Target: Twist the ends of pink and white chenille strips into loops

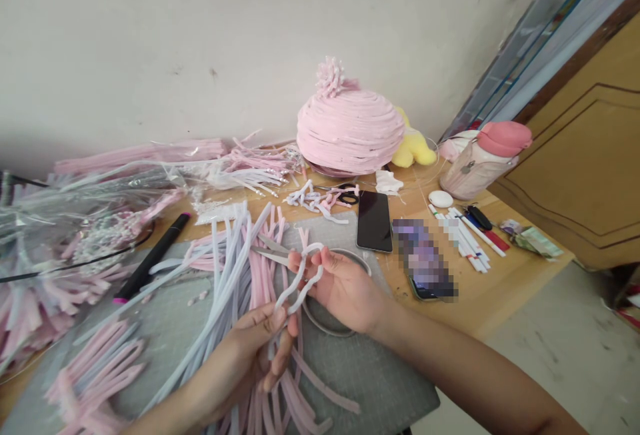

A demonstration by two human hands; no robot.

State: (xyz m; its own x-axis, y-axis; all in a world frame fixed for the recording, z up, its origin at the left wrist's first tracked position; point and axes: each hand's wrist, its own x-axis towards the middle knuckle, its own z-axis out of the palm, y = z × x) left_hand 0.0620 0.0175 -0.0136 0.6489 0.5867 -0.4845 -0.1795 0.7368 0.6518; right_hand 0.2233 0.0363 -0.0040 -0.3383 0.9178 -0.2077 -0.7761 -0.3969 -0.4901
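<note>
A white fuzzy pipe cleaner (315, 283) is bent into a narrow loop between my two hands. My left hand (255, 345) pinches its two lower strands between thumb and fingers. At the loop's upper end, my right hand (353, 292) has its fingers closed on the bend. Below lies a bundle of pale lavender and pink pipe cleaners (220, 295), spread over a grey mat (170, 315). Scissors (270, 249) rest on the bundle beside my right fingertips, their handles hidden. Under my right hand is a round metal-looking ring (327, 330), partly covered.
A pink pipe-cleaner-wrapped dome (350, 132) stands by the wall, a yellow plush (417, 148) behind it. Two phones (375, 220), several white pens (467, 242) and a pink-lidded bottle (483, 158) occupy the right. Leftward are a black marker (155, 255) and plastic-bagged stems (140, 155).
</note>
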